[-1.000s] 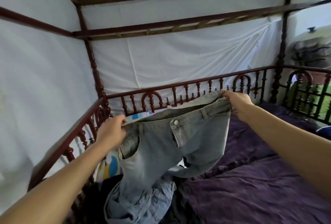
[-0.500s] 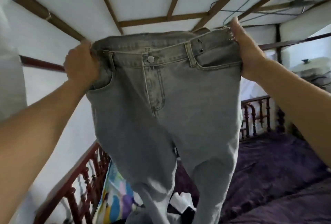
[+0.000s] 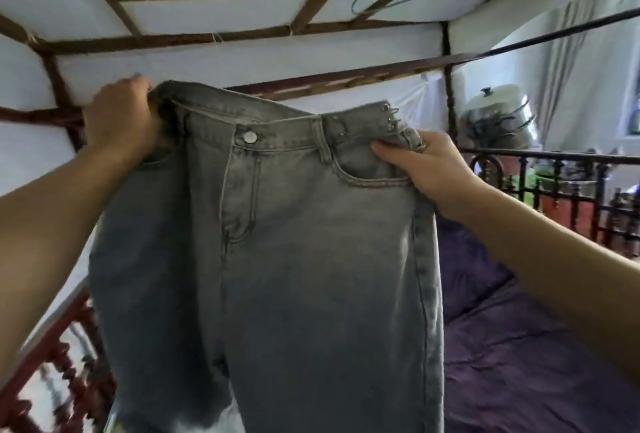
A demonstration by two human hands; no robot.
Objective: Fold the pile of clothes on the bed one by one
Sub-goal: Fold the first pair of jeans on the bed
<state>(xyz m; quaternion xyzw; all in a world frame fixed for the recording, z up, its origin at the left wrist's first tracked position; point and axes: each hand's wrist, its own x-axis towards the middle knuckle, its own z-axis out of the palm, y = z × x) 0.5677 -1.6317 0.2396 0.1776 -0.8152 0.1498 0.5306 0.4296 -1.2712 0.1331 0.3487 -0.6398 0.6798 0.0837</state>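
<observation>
— Two hands hold the jeans (image 3: 294, 276), yes?
— Yes. The left hand (image 3: 117, 120) is closed around one end of the waistband (image 3: 287, 138), with the fingers curled over its top edge. The right hand (image 3: 429, 172) pinches the other end, thumb on the front above the pocket.
— And where are the jeans?
— In the air above the bed (image 3: 536, 363), with the front side toward the person. They hang straight down from the hands, so the long axis is vertical. The leg ends go below the picture, and I cannot see them.
— Is the waistband level?
— Not quite. The left hand is higher, so it slopes down toward the right hand.
— What does the next move depend on?
— I think on this: all the cloth is below the hands and spread flat between them. To put leg on leg, one hand must carry its end across to the other. Neither hand looks clearly nearer. The bed shows to the right, a possible place to lay them.
</observation>
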